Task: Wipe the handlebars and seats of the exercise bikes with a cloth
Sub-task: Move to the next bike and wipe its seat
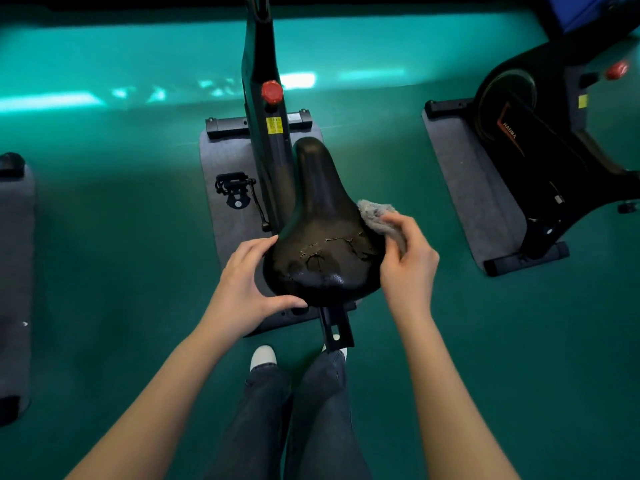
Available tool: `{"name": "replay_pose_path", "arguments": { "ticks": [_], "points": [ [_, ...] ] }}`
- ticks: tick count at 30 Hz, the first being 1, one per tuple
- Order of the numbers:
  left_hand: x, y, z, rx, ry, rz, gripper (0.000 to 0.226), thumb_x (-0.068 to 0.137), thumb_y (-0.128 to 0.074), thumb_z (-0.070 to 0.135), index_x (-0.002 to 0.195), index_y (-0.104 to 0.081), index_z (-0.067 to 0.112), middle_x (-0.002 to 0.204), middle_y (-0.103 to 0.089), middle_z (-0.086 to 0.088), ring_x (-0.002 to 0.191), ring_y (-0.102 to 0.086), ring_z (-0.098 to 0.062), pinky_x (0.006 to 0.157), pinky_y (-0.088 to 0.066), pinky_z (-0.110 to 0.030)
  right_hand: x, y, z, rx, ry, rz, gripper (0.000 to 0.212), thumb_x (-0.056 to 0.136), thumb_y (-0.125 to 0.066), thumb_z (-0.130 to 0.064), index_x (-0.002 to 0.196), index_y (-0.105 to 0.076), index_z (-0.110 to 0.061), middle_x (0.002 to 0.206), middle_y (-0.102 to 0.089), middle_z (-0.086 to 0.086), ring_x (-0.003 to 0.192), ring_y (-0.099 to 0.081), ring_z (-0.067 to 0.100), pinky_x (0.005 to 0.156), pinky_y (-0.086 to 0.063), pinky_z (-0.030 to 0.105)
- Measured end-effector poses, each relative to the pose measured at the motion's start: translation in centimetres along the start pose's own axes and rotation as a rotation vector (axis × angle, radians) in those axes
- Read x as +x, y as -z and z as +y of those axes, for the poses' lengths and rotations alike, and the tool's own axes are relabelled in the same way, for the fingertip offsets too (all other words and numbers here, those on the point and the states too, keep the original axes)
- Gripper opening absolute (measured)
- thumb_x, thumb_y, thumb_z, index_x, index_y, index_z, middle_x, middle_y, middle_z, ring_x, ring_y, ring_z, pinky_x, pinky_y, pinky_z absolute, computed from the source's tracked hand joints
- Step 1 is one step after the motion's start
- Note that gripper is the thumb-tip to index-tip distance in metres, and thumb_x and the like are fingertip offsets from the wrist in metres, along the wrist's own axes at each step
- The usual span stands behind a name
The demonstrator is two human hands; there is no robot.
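Note:
A black bike seat (322, 233) with cracked, worn covering fills the middle of the view, its narrow nose pointing away from me. My left hand (247, 282) grips the seat's rear left edge, thumb under the rim. My right hand (407, 268) presses a grey cloth (375, 214) against the seat's right side. The bike's black frame (258, 81) with a red knob (272, 92) rises beyond the seat. The handlebars are out of view.
The bike stands on a grey mat (225, 202) on a green floor, a pedal (235, 188) to the left. A second black bike (540, 133) on its own mat stands at right. Another mat edge (15, 271) is at far left. My legs and white shoes are below.

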State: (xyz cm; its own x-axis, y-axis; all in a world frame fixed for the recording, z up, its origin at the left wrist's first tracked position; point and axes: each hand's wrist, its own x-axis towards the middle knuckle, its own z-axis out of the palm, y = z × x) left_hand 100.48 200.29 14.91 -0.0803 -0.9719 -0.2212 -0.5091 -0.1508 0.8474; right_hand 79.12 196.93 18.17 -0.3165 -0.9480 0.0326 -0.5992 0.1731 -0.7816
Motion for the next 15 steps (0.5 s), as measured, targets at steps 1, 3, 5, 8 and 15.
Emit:
{"name": "replay_pose_path", "arguments": {
  "ticks": [1, 3, 5, 8, 15],
  "points": [
    [0.0, 0.0, -0.1, -0.004, 0.002, -0.001, 0.103, 0.045, -0.08, 0.054, 0.136, -0.042, 0.025, 0.126, -0.041, 0.016, 0.123, -0.039, -0.004, 0.107, -0.029, -0.025, -1.0, -0.3, -0.4, -0.02, 0.054, 0.004, 0.036, 0.084, -0.051, 0.012, 0.109, -0.067, -0.009, 0.118, -0.067, 0.005, 0.116, -0.06, 0.017, 0.103, -0.044, 0.029],
    [0.1, -0.1, -0.1, -0.009, 0.002, 0.005, 0.103, 0.045, -0.08, 0.054, 0.136, -0.043, 0.024, 0.126, -0.042, 0.015, 0.123, -0.04, -0.005, 0.107, -0.03, -0.025, -3.4, -1.3, -1.3, -0.045, 0.167, 0.016, 0.038, 0.082, -0.052, 0.014, 0.109, -0.068, -0.007, 0.121, -0.065, 0.007, 0.121, -0.057, 0.02, 0.105, -0.041, 0.032],
    [0.1, -0.2, -0.1, -0.01, -0.007, 0.018, 0.103, 0.044, -0.08, 0.053, 0.135, -0.044, 0.021, 0.125, -0.043, 0.013, 0.122, -0.042, -0.008, 0.106, -0.031, -0.025, -5.7, -2.3, -2.3, -0.058, 0.242, 0.002, 0.035, 0.081, -0.052, 0.012, 0.107, -0.069, -0.005, 0.119, -0.066, 0.006, 0.121, -0.056, 0.019, 0.105, -0.041, 0.033],
    [0.1, -0.3, -0.2, -0.005, -0.017, 0.021, 0.102, 0.045, -0.078, 0.055, 0.134, -0.044, 0.021, 0.123, -0.042, 0.013, 0.121, -0.042, -0.007, 0.104, -0.032, -0.023, -7.8, -2.7, -3.1, 0.019, 0.254, -0.057, 0.033, 0.083, -0.05, 0.01, 0.106, -0.068, -0.006, 0.116, -0.068, 0.003, 0.122, -0.056, 0.016, 0.103, -0.042, 0.034],
    [-0.1, -0.4, -0.2, -0.039, 0.016, 0.007, 0.101, 0.045, -0.079, 0.056, 0.135, -0.042, 0.029, 0.125, -0.04, 0.018, 0.124, -0.039, -0.006, 0.108, -0.031, -0.029, -2.6, 1.4, -2.5, 0.268, 0.022, 0.102, 0.027, 0.089, -0.053, 0.003, 0.108, -0.065, -0.013, 0.102, -0.065, -0.016, 0.096, -0.06, -0.005, 0.089, -0.044, 0.013]
  ]
}}
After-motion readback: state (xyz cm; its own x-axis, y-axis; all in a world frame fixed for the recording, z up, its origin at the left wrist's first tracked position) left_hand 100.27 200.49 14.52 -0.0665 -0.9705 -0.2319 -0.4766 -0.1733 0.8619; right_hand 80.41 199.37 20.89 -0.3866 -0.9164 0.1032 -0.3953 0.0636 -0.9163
